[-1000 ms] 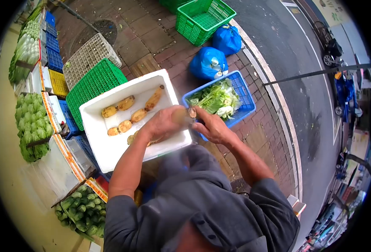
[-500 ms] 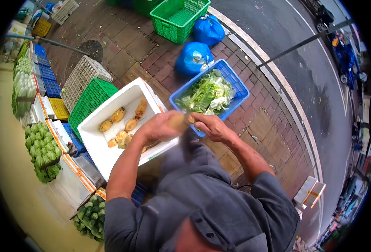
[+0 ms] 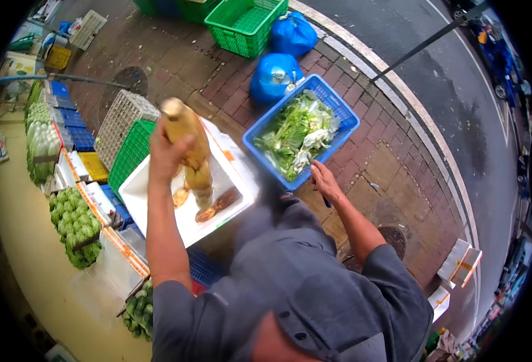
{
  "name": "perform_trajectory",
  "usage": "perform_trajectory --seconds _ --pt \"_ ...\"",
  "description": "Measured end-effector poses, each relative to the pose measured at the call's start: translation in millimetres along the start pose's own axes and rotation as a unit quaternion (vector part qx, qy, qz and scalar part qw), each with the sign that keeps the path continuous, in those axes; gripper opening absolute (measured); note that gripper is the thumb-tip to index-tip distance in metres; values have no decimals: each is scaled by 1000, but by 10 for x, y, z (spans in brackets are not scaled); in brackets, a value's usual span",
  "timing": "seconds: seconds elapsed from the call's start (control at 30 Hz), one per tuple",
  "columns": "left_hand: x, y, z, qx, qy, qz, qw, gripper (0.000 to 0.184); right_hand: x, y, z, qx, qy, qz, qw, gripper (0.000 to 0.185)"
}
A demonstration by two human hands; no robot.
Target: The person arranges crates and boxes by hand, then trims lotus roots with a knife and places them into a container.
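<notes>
Our left hand (image 3: 168, 151) has its fingers clamped around a lotus root (image 3: 197, 160) above the white box (image 3: 222, 175); our right hand (image 3: 327, 183), near the blue basket (image 3: 336, 104), grips a dark tool (image 3: 327, 203).

Holds left hand (image 3: 168, 151) farther forward than right hand (image 3: 325, 182)

Has left forearm (image 3: 168, 241) pointing straight forward, fingers (image 3: 160, 140) wrapped in a closed grip and thumb (image 3: 184, 146) turned inward. Has right forearm (image 3: 359, 222) slanted inward and forward, with wrist (image 3: 338, 198) nearly straight and fingers partly curled. Shows both forearms bare.
</notes>
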State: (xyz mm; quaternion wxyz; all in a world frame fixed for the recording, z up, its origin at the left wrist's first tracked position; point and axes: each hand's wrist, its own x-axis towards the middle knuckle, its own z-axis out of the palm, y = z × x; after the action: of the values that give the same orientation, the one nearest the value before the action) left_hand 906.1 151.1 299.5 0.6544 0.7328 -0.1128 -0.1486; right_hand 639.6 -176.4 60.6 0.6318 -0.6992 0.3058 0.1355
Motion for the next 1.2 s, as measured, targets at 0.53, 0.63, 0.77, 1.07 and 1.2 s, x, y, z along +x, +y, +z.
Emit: perform_trajectory --seconds 0.53,0.63,0.77,1.07,1.2 --pt "-840 -1068 -1942 -447 491 -93 742 46 -232 -1255 776 239 -117 -182 947 43" --pt "-1045 -1368 -1504 -492 518 -157 681 52 -223 -1566 795 102 -65 -258 959 48" --pt "-1150 -1425 -1064 -500 538 -201 648 58 -214 -1744 761 -5 -18 -310 951 52" --pt "-1213 -1591 -1061 -508 531 -211 645 58 -337 -1819 777 -74 64 -360 928 42" --pt "-1203 -1508 -1038 -495 508 -213 672 58 -336 -1742 786 -103 56 -331 937 41"
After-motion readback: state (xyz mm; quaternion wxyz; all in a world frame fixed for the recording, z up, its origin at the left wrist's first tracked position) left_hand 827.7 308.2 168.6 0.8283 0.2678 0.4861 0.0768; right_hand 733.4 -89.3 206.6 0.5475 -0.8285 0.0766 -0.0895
